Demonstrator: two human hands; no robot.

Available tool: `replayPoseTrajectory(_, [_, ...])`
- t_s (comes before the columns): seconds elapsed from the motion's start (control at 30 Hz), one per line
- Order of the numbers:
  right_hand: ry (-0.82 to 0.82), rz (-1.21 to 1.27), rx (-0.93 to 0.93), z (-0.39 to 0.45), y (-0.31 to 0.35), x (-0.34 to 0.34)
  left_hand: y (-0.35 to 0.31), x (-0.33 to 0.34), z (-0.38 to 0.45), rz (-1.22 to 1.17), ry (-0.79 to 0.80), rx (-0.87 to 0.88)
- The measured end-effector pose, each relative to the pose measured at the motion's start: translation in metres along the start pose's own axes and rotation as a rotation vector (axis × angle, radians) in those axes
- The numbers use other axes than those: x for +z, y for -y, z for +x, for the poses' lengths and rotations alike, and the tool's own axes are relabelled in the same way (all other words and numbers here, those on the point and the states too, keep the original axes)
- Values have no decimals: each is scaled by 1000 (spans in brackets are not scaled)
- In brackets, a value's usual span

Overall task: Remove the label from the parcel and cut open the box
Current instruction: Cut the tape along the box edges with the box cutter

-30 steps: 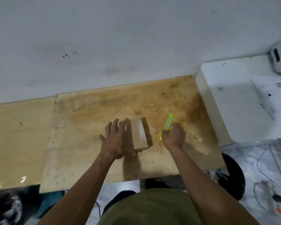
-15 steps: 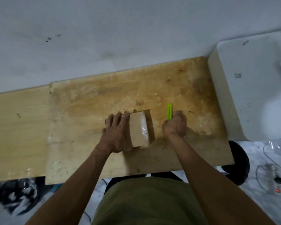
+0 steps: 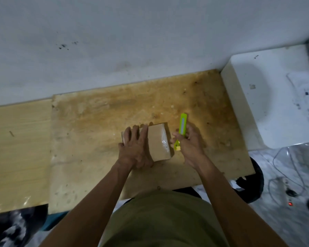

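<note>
A small brown cardboard box (image 3: 158, 141) wrapped in clear tape lies on the stained wooden board (image 3: 96, 122). My left hand (image 3: 135, 148) lies flat over the box's left half, fingers straight and pointing away from me. Just right of the box, my right hand (image 3: 189, 142) grips a lime-green utility knife (image 3: 182, 125), its long end pointing away from me and its yellow end near the box's right edge. I see no label on the box's visible face.
A white appliance (image 3: 268, 104) stands at the board's right end against the white wall. A lighter wooden surface (image 3: 20, 148) adjoins the board on the left. Cables and a power strip (image 3: 285, 191) lie on the floor at right, next to a dark round object (image 3: 253, 182).
My right hand has turned palm-up and lifted the knife, showing more of its green body. My left hand stays flat on the box. The camera view has shifted slightly.
</note>
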State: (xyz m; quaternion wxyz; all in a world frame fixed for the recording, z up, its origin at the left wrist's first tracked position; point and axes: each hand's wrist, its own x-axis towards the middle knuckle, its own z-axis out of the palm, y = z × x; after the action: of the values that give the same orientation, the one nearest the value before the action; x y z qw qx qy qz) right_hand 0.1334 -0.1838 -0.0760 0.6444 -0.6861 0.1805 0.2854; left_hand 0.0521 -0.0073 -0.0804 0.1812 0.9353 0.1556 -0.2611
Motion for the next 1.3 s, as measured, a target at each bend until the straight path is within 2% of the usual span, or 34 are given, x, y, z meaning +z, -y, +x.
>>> replayPoseTrajectory(0.1, [31,-83,-119,-21,-2,-1,2,5,0,-18,-26,-2])
replayPoseTrajectory(0.2, [-28,-287,-235,-33,-9,-4,3,6,0,-39,-30,-3])
replayPoseTrajectory(0.47, [-140,-643,-285,-42,-29,-9,2,1,-2,-81,3,1])
replayPoseTrajectory(0.6, [-184,-692,-358,-40,-30,-11,2,4,1,-75,-1,2])
replayPoseTrajectory(0.83, [-92,-760,-462,-43,-9,-4,4,8,4,-49,-35,-1])
replayPoseTrajectory(1.3, [-4,-807,-387,-48,-7,2,6,7,4,-68,-28,-10])
